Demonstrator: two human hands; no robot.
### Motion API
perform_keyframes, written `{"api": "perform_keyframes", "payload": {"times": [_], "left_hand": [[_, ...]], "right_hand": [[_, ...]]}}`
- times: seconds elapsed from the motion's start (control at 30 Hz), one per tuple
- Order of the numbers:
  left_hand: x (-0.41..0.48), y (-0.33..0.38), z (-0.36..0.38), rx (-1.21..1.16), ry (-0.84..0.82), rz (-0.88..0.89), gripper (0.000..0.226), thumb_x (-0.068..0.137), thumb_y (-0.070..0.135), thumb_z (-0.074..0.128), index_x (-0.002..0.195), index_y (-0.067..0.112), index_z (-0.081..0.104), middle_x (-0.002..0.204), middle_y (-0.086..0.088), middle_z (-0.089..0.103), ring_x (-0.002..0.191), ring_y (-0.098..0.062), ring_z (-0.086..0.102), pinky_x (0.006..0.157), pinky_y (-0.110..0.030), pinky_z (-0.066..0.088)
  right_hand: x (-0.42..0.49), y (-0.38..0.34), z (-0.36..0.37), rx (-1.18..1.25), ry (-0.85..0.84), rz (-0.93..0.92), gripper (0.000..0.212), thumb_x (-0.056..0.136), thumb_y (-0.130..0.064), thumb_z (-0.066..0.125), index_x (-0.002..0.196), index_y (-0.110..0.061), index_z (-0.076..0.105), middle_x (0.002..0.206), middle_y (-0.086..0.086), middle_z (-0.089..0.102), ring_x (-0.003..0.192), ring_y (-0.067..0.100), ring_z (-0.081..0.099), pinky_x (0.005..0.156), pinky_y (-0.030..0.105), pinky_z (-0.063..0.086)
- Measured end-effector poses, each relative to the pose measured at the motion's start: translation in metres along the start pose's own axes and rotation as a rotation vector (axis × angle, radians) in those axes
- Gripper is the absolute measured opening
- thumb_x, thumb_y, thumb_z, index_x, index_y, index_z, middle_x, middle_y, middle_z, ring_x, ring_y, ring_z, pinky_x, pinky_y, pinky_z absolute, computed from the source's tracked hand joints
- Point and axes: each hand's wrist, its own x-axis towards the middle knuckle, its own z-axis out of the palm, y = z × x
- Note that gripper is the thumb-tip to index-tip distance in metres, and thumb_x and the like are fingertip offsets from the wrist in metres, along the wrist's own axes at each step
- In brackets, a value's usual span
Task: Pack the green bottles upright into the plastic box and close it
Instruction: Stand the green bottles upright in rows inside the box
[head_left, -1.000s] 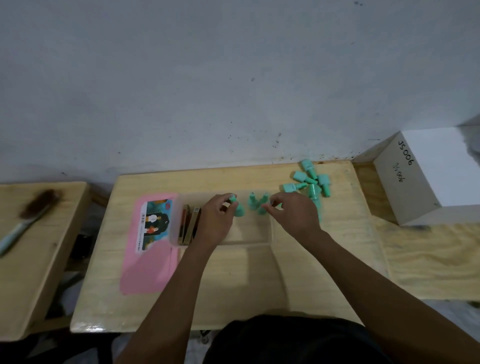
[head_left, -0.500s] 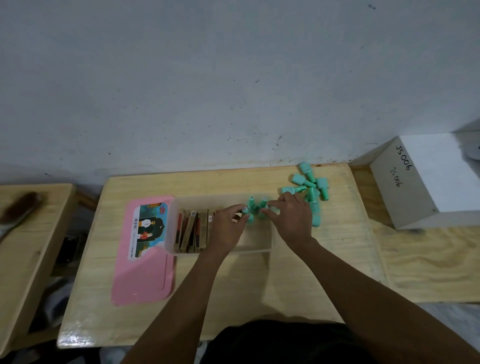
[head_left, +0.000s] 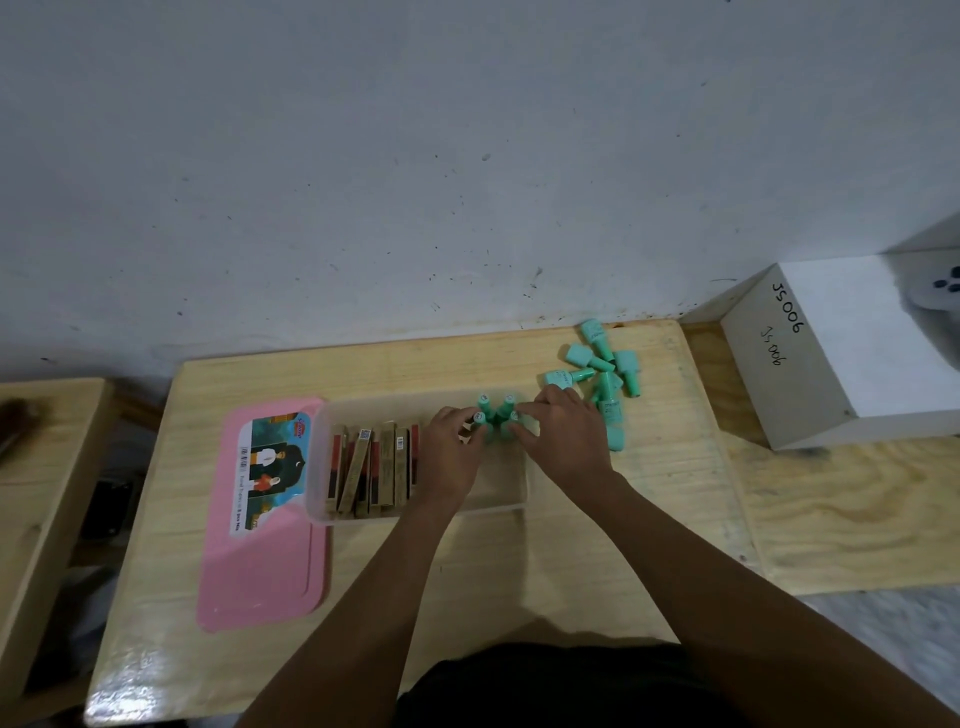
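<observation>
Head cam: since a second ago the left hand (head_left: 451, 451) has slid right along the clear plastic box (head_left: 415, 514), and now both hands pinch around a cluster of four upright mint-green bottles (head_left: 496, 415) at its far right end. The right hand (head_left: 563, 434) has fingers curled on the cluster; can't tell exactly which bottle each grips. So packing's barely begun: loose green bottles (head_left: 597, 371) lie on the wooden table (head_left: 519, 571), pink lid (head_left: 260, 571) off to the left.

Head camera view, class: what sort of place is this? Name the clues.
Probably a plain workroom or makeshift packing station, not a home kitchen: bare plywood tables against a scuffed, unpainted-looking wall, and a white box hand-marked JS006.
</observation>
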Motion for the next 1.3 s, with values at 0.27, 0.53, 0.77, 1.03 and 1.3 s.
{"api": "perform_keyframes", "payload": {"times": [0.27, 0.53, 0.77, 1.03, 1.3], "left_hand": [[-0.002, 0.003, 0.004, 0.030, 0.001, -0.007, 0.029, 0.083, 0.013, 0.069, 0.111, 0.011, 0.068, 0.096, -0.002, 0.066, 0.082, -0.012, 0.062, 0.073, -0.024, 0.052], [-0.004, 0.004, 0.006, 0.019, 0.022, -0.024, 0.029, 0.083, 0.013, 0.068, 0.112, 0.011, 0.068, 0.096, -0.003, 0.067, 0.083, -0.013, 0.061, 0.068, -0.013, 0.042], [-0.011, 0.008, 0.006, 0.033, 0.079, -0.059, 0.037, 0.083, 0.021, 0.069, 0.118, 0.013, 0.065, 0.103, -0.004, 0.067, 0.089, -0.016, 0.061, 0.072, -0.022, 0.046], [-0.024, 0.068, 0.026, 0.175, 0.124, 0.339, 0.025, 0.086, 0.032, 0.063, 0.105, 0.018, 0.069, 0.094, 0.004, 0.064, 0.086, -0.012, 0.057, 0.070, -0.024, 0.048], [-0.004, 0.106, 0.097, 0.672, -0.422, 0.292, 0.036, 0.089, 0.020, 0.053, 0.124, 0.012, 0.055, 0.124, -0.009, 0.052, 0.117, -0.028, 0.047, 0.091, -0.042, 0.044]], "right_hand": [[0.000, 0.000, 0.002, 0.035, 0.019, 0.026, 0.031, 0.086, -0.040, 0.065, 0.110, -0.022, 0.072, 0.102, 0.002, 0.065, 0.100, 0.023, 0.057, 0.086, 0.041, 0.047], [-0.003, 0.004, 0.005, 0.089, 0.057, 0.002, 0.029, 0.085, -0.036, 0.067, 0.108, -0.020, 0.073, 0.098, 0.004, 0.066, 0.095, 0.025, 0.059, 0.080, 0.040, 0.050], [-0.013, 0.033, -0.012, 0.200, 0.158, 0.038, 0.027, 0.087, -0.038, 0.066, 0.109, -0.024, 0.072, 0.098, -0.004, 0.066, 0.086, 0.013, 0.060, 0.066, 0.028, 0.049], [-0.027, 0.137, -0.015, 0.363, -0.012, 0.575, 0.023, 0.091, -0.037, 0.059, 0.108, -0.028, 0.071, 0.108, -0.001, 0.070, 0.092, 0.016, 0.064, 0.080, 0.032, 0.051], [0.009, 0.149, -0.026, 0.440, -0.160, 0.447, 0.026, 0.090, -0.035, 0.062, 0.111, -0.023, 0.071, 0.105, 0.000, 0.072, 0.091, 0.016, 0.064, 0.080, 0.034, 0.053]]}}
